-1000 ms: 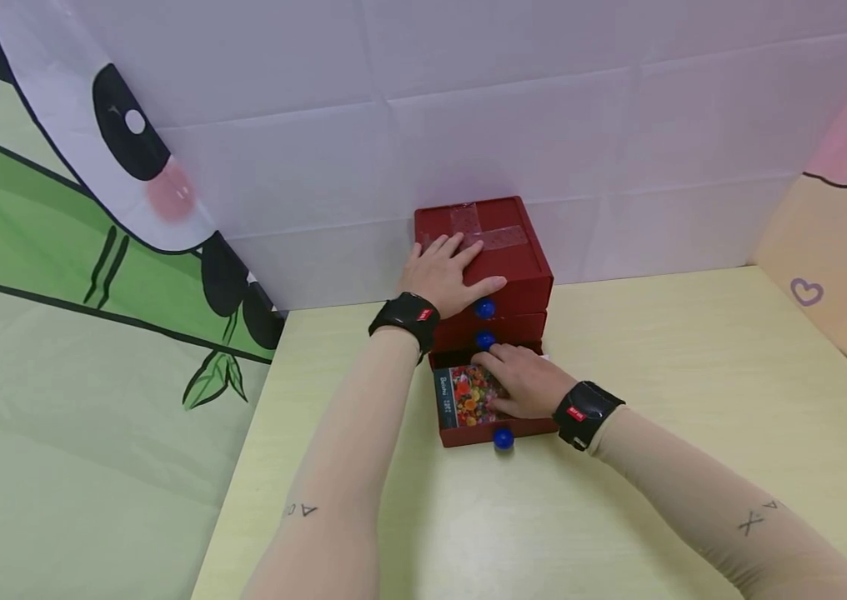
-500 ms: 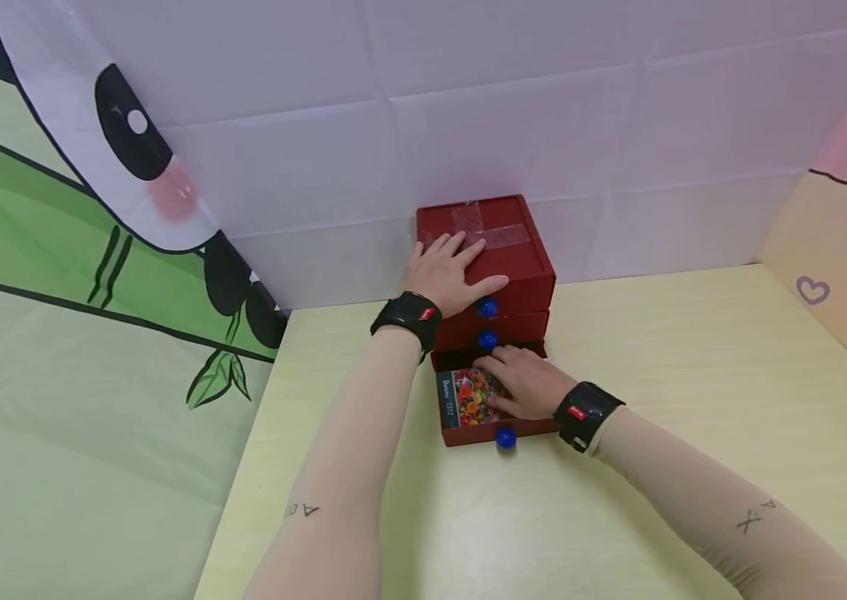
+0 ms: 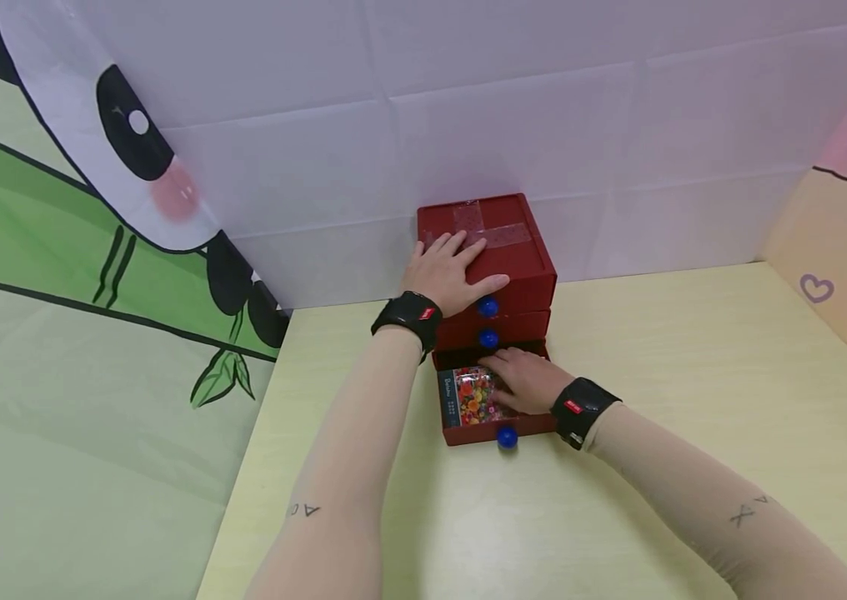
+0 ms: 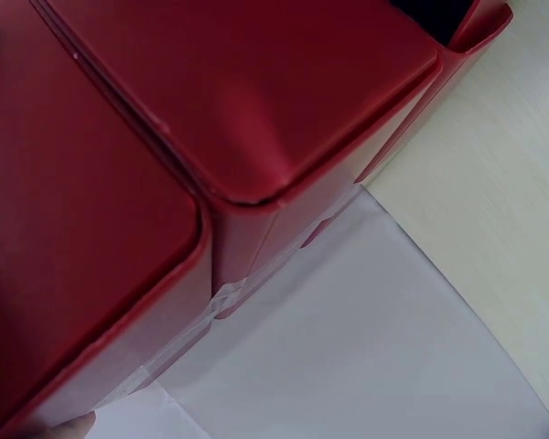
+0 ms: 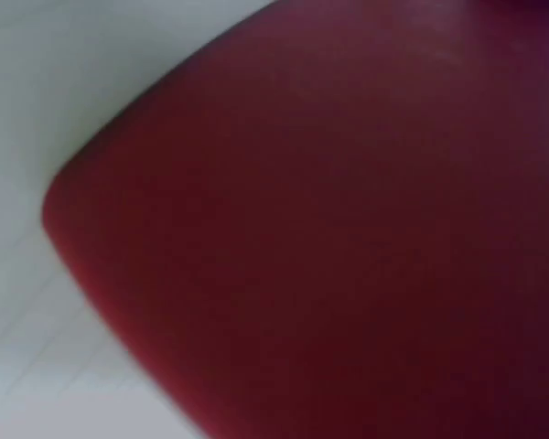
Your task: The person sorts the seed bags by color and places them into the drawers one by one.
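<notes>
A red drawer box (image 3: pixel 498 265) stands against the backdrop, its lowest drawer (image 3: pixel 478 435) pulled out toward me. Inside that drawer lies a flat box (image 3: pixel 472 397) with a colourful flower picture and a dark label strip. My left hand (image 3: pixel 444 277) rests on the red top with its fingers spread. Over the right part of the flat box lies my right hand (image 3: pixel 527 380), its fingers loosely bent and covering that part. The left wrist view shows the red casing (image 4: pixel 256 101); only a fingertip (image 4: pixel 71 428) appears at its lower edge. A blurred red surface (image 5: pixel 302 229) fills most of the right wrist view.
Blue round knobs sit on the drawer fronts: a top knob (image 3: pixel 488 307), a middle knob (image 3: pixel 488 338) and the pulled-out drawer's knob (image 3: pixel 507 437). The pale wooden table (image 3: pixel 664 358) extends to both sides. A printed cloth backdrop (image 3: pixel 303 167) rises directly behind.
My right hand has shifted very slightly rightward over the flat box. My left hand stays on the red top, and the drawer remains pulled out. The head view has drifted a little.
</notes>
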Tool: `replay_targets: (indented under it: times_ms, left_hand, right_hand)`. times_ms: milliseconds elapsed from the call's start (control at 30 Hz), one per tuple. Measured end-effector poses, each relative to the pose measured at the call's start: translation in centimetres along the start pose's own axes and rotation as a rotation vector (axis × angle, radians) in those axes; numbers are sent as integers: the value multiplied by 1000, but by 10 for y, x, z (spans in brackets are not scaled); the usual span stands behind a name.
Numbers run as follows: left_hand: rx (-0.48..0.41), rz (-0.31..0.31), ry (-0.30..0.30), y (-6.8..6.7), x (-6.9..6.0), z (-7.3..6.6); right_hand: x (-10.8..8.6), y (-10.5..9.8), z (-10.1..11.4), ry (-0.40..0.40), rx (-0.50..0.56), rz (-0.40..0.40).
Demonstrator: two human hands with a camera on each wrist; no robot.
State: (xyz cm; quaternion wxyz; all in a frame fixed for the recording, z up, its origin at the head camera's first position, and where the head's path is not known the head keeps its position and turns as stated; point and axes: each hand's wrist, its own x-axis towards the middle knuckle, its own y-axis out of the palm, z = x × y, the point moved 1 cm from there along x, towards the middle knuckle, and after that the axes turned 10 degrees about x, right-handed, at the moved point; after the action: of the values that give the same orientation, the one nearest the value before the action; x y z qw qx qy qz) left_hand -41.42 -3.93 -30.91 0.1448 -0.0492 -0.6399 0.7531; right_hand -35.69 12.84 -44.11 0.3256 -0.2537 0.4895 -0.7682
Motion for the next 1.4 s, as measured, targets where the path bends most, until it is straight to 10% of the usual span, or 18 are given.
replay_targets:
  times_ms: [633,1400]
  left_hand:
    - [3,-5,7,1,3,-1]
    - [-6,3,4,1,1,0]
  right_hand:
    - [6,12,-2,106,-51,135]
    - [-14,-6,9,28,108,29]
